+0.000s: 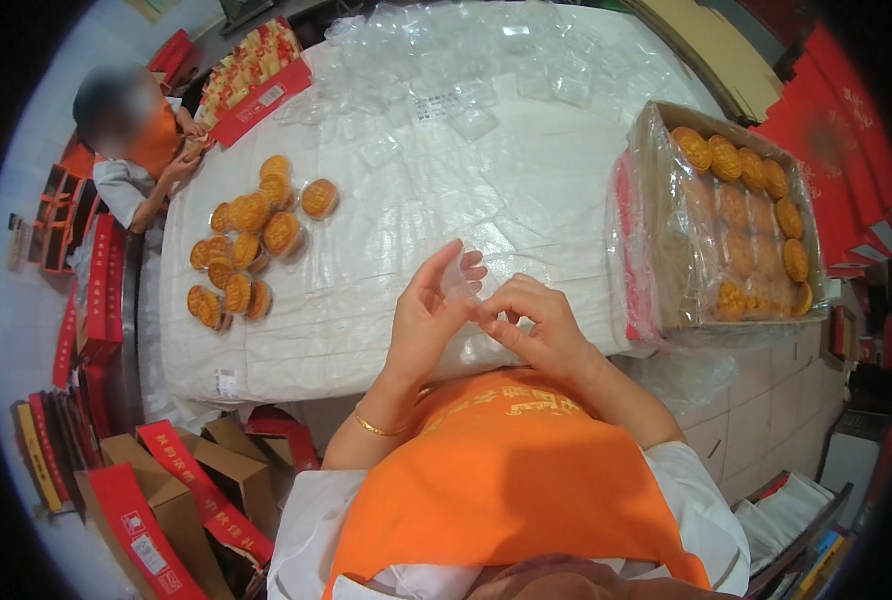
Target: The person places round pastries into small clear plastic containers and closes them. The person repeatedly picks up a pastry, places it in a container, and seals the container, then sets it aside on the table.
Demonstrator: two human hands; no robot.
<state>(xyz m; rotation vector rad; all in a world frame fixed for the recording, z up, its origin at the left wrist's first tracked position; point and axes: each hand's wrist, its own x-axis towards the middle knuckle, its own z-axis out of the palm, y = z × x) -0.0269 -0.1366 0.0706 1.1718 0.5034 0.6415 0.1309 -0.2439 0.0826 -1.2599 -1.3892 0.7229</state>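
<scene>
Both my hands meet over the near edge of a white-covered table [416,230]. My left hand [424,315] and my right hand [538,325] together hold a small clear plastic tray [461,282] between their fingertips. A gold bangle sits on my left wrist. To the left on the table lies a cluster of several golden round pastries [246,245], some seated in clear trays. At my right stands a plastic-lined cardboard box [731,215] filled with more of these pastries.
A heap of empty clear trays [446,60] covers the far end of the table. Another person in orange [136,150] works at the far left corner. Red gift boxes [846,130] stack at the right, red and brown cartons [181,500] on the floor left.
</scene>
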